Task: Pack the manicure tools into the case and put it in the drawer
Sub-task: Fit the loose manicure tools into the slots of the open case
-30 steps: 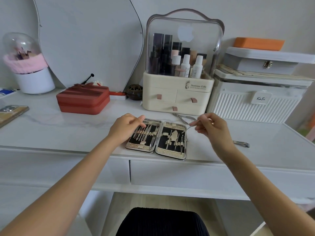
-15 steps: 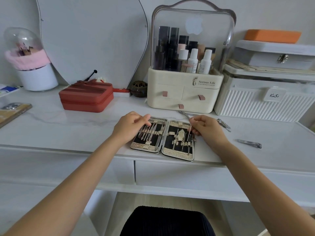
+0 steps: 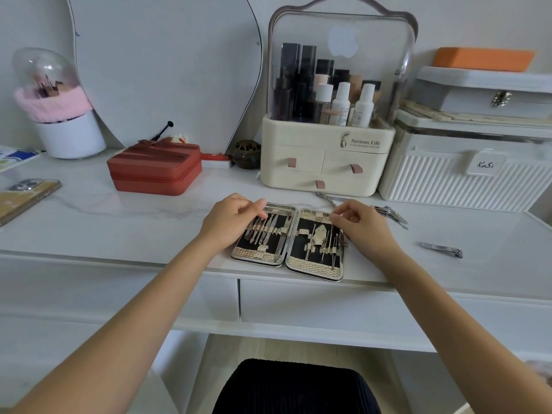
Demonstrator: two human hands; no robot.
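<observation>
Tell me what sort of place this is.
Probably a dressing table in a home: a curved mirror leans on the wall, a clear-lidded cosmetics organizer holds bottles, and a brush holder stands on the white desk.

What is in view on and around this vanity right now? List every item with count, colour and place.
manicure case: 1, gold and black, open flat at the front edge of the table
loose tools: 3, silver; nippers behind the case, clipper right of it, clipper further right
cosmetics organiser: 1, cream with a clear lid, behind the case
red case: 1, closed, back left
brush holder: 1, white with pink trim, far left
phone: 1, left edge
mirror: 1, against the wall
white ribbed box: 1, right, with a grey box on it
drawers: closed, white, under the tabletop
left hand: on the case's left half
right hand: at the case's right half
</observation>
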